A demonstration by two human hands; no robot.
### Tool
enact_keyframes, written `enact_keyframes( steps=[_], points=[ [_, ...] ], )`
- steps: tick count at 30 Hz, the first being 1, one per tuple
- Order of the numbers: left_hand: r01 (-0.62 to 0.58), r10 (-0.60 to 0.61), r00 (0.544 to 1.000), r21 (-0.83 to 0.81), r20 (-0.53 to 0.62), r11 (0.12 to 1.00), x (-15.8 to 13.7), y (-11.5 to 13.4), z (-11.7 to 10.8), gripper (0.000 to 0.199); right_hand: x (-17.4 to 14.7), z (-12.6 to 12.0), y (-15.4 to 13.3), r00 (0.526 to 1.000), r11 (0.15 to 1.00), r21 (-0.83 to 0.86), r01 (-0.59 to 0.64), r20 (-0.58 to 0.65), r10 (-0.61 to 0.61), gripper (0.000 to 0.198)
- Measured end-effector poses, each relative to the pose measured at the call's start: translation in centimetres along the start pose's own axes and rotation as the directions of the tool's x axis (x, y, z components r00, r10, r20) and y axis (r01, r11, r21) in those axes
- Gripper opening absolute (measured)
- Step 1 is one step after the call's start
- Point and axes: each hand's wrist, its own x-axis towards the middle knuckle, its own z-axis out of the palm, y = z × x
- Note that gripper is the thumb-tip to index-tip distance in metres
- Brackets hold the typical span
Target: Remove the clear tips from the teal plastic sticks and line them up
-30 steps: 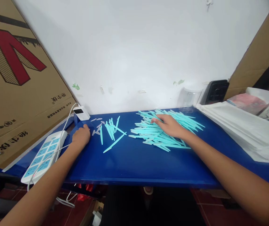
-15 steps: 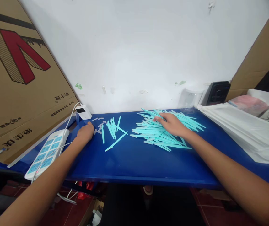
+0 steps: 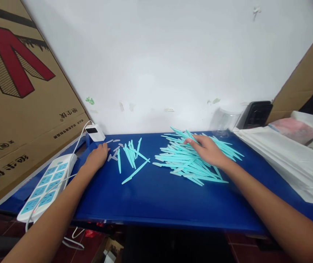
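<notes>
My right hand (image 3: 207,149) is over a large pile of turquoise eyebrow razors (image 3: 178,160), its thumb and fingers closed on a razor (image 3: 178,132) whose end points up and to the left; whether it holds more than one I cannot tell. At the left, my left hand (image 3: 98,155) rests low over the table with curled fingers, and what is in them, if anything, is hidden. Just right of it lie several small translucent caps (image 3: 114,157). Beyond these, a small loose group of eyebrow razors (image 3: 130,153) is spread between the caps and the pile.
A white power strip (image 3: 46,188) with a cable lies by my left forearm. A small white device (image 3: 95,132) stands by the wall. Cardboard (image 3: 30,120) rises at left. At right are white bags (image 3: 277,157), a clear cup (image 3: 224,120) and a black object (image 3: 257,115).
My right hand has lifted a razor slightly, its end now standing up from the pile. The left hand stays beside the caps with fingers curled. The view has shifted a little.
</notes>
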Motion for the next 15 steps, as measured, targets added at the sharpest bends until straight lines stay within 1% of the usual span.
enact_keyframes(
  steps=[4, 6, 9, 10, 11, 12, 13, 14, 15],
  points=[
    [0.010, -0.011, 1.000, -0.032, -0.027, 0.999, 0.4, -0.3, 0.7, 0.042, -0.1, -0.3, -0.2, 1.000, 1.000, -0.011, -0.007, -0.001, 0.007, 0.052],
    [0.019, -0.022, 0.998, -0.056, -0.057, 0.998, 0.5, -0.5, 0.6, 0.042, -0.2, -0.3, -0.3, 1.000, 1.000, -0.005, 0.004, 0.003, -0.004, 0.052],
    [0.038, -0.050, 0.992, -0.096, -0.120, 0.995, 0.5, -0.8, -0.4, 0.043, -0.2, -0.4, -0.3, 1.000, 1.000, -0.001, -0.007, -0.008, 0.007, 0.053],
    [0.042, -0.063, 0.987, -0.139, -0.151, 0.989, 0.6, -0.9, -1.0, 0.043, -0.2, -0.4, -0.2, 1.000, 1.000, 0.002, -0.007, -0.010, 0.007, 0.052],
    [0.039, -0.081, 0.979, -0.218, -0.185, 0.975, 0.7, -0.9, -1.6, 0.041, -0.2, -0.4, -0.1, 1.000, 1.000, 0.007, -0.005, -0.012, 0.005, 0.052],
    [0.025, -0.105, 0.972, -0.350, -0.212, 0.936, 0.8, -0.9, -2.3, 0.039, -0.2, -0.3, -0.1, 1.000, 1.000, 0.009, -0.002, -0.015, 0.002, 0.052],
    [-0.007, -0.134, 0.967, -0.545, -0.218, 0.838, 1.0, -0.8, -3.0, 0.035, -0.1, -0.3, 0.0, 1.000, 1.000, 0.008, 0.003, -0.021, -0.003, 0.051],
    [-0.050, -0.156, 0.967, -0.749, -0.202, 0.661, 1.2, -0.7, -3.7, 0.031, -0.1, -0.3, 0.1, 1.000, 1.000, 0.005, 0.007, -0.029, -0.007, 0.051],
    [-0.086, -0.162, 0.972, -0.897, -0.172, 0.435, 1.4, -0.7, -4.3, 0.028, -0.1, -0.4, 0.1, 0.999, 1.000, 0.002, 0.008, -0.037, -0.008, 0.051]
  ],
)
